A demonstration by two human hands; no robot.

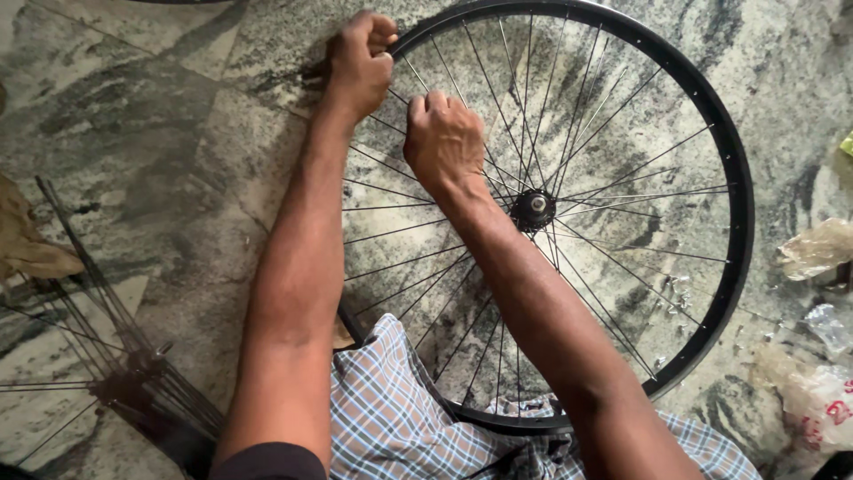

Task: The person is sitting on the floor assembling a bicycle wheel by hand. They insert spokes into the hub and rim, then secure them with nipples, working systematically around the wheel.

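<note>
Wheel: black bicycle rim [742, 191] lying flat on the grey marbled stone floor [151, 133], near edge resting against the person's lap, checked cloth [391, 418] under it.
Hub: dark hub [534, 210] sitting at the centre, thin metal spokes [622, 178] fanning out to the rim all round.
Left hand: left hand [360, 62] is curling into a tight fist at the upper left of the rim, gripping right where the spokes meet it. Can't tell whether it's closing on the rim itself or on a spoke end; fingers are hiding the contact.
Right hand: right hand [444, 138] is sitting inside the wheel, between rim and hub, fingers folded down narrow and pinching among the spokes. What exactly it's pinching, can't tell, too small.
Hands relative: close together, right one just below and inboard of the left, not touching.
Arms: both forearms are reaching forward over the near side of the wheel.
Surroundings: second hub with loose spokes [133, 373] lying on the floor at far left, well apart from the wheel. Crumpled plastic bags [817, 249] lying at the right edge, just outside the rim.
</note>
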